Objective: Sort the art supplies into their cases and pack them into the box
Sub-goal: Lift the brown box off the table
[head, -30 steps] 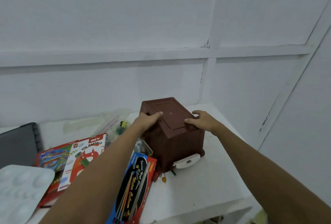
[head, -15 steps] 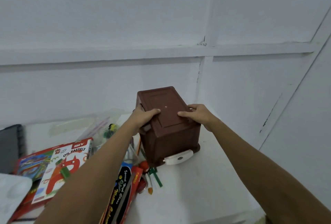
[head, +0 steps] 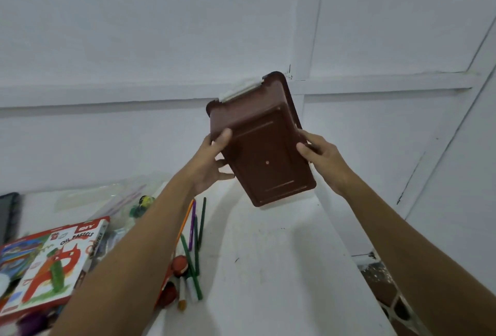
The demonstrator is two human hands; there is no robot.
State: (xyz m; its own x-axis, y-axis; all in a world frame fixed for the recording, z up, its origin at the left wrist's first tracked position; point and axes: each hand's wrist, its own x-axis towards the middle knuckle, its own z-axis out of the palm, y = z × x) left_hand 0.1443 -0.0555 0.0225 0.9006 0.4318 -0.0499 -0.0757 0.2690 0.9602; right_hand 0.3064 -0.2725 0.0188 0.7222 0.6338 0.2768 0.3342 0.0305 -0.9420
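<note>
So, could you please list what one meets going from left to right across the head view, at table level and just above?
Oil pastels box → zip bag → pencils → left hand → brown box → right hand.

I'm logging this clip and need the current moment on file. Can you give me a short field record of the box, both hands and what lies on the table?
box: brown box held in the air, tilted, underside facing the camera, white latch at its far end
left hand: grips the box's left side
right hand: grips the box's right side
table: white; loose coloured pencils and markers beside the left forearm
far left: oil pastels case, flat
</note>
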